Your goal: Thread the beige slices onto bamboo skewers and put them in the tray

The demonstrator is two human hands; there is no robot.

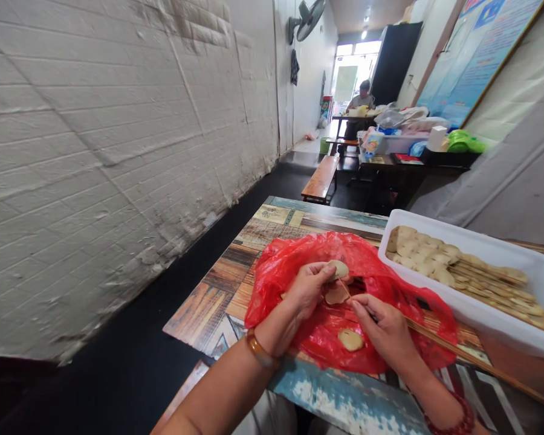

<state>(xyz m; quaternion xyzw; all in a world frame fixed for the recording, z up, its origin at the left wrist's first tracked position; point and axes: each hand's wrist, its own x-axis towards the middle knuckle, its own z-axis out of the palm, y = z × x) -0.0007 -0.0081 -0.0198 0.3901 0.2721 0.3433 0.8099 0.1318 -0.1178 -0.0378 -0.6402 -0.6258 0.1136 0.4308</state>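
My left hand [309, 289] pinches a thin, pale, round food slice [339, 269] between thumb and fingers, above an open red plastic bag [272, 284]. My right hand [383, 326] is closed on a thin wooden skewer [345, 288], whose tip end points up toward that slice. I cannot tell whether the skewer has pierced it. Just below the fingers is a pinkish-looking slice [336, 295]. Another loose slice [350, 339] lies on the front of the bag. Long thin sticks [456, 349] run from behind my right hand toward the lower right.
On the right, a white plastic tub [469, 232] holds several rows of skewered slices [428, 257]. The bag and tub rest on a wood-patterned table [213, 290]. Beyond are a bench [321, 178], a cluttered table [381, 160] and a seated person [362, 99]. A wall [118, 151] borders the left.
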